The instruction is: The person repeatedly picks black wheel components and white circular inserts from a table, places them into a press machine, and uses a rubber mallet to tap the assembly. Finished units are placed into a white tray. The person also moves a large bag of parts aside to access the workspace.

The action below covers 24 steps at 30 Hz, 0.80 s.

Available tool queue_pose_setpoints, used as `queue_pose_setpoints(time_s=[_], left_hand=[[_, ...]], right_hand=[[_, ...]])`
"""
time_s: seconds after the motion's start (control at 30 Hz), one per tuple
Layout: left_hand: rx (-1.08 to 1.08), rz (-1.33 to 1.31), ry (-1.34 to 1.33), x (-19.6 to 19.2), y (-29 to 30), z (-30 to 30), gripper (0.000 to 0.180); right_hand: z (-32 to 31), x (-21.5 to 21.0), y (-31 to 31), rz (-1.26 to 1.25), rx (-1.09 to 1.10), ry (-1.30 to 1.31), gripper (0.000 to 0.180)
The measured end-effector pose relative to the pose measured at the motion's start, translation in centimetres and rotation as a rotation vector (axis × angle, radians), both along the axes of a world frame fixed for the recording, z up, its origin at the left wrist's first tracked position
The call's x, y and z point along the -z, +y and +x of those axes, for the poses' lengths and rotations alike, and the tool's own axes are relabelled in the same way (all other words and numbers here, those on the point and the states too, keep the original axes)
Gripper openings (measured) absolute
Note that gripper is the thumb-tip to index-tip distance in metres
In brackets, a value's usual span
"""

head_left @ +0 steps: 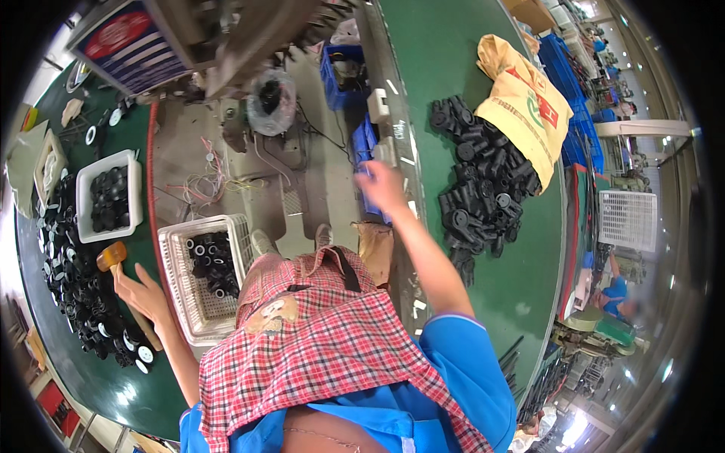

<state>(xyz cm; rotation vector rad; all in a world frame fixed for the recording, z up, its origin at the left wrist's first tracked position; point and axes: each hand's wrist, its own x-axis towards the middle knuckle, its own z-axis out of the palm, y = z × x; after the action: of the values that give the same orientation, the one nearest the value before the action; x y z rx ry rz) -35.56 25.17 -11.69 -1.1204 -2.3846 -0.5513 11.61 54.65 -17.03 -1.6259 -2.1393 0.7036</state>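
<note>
At the left table my left hand (142, 295) has its fingers stretched out and apart. It lies over the wooden handle of a mallet with an amber head (112, 256); whether it touches the handle I cannot tell. Beside the mallet spreads a heap of black plastic parts (72, 291), some with white round faces. My right hand (381, 186) is out in front, by a blue bin (365, 147) along the right table's inner edge. Motion blurs its fingers, and nothing shows clearly in them.
A white basket (243, 249) with black ring-shaped parts stands at my left. A white tub (134, 170) of black parts sits on the left table. On the green right table (521, 287), black fittings (483, 189) spill from a yellow sack (532, 113). A machine (226, 45) stands ahead.
</note>
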Motion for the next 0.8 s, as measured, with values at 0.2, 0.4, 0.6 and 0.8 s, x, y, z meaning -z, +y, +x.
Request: queue_pose_setpoints(time_s=[0.2,0.4,0.6,0.8], left_hand=[[0.246,0.002,-0.293,-0.8,7.4,9.7,0.042],[0.388,-0.076,-0.424,-2.3,9.2,16.3,0.039],[0.495,-0.049,-0.852,-4.1,10.0,20.9,0.047],[0.731,0.043,-0.998,-7.0,8.3,16.5,0.030]], right_hand=[[24.3,-1.6,-1.3,0.093,0.377,-0.779,0.053],[25.1,-0.8,-0.6,0.139,0.384,-0.561,0.046],[6.9,-9.5,-0.2,-0.470,-0.253,0.268,0.036],[-14.4,-12.2,-4.6,-1.043,-0.700,0.545,0.047]])
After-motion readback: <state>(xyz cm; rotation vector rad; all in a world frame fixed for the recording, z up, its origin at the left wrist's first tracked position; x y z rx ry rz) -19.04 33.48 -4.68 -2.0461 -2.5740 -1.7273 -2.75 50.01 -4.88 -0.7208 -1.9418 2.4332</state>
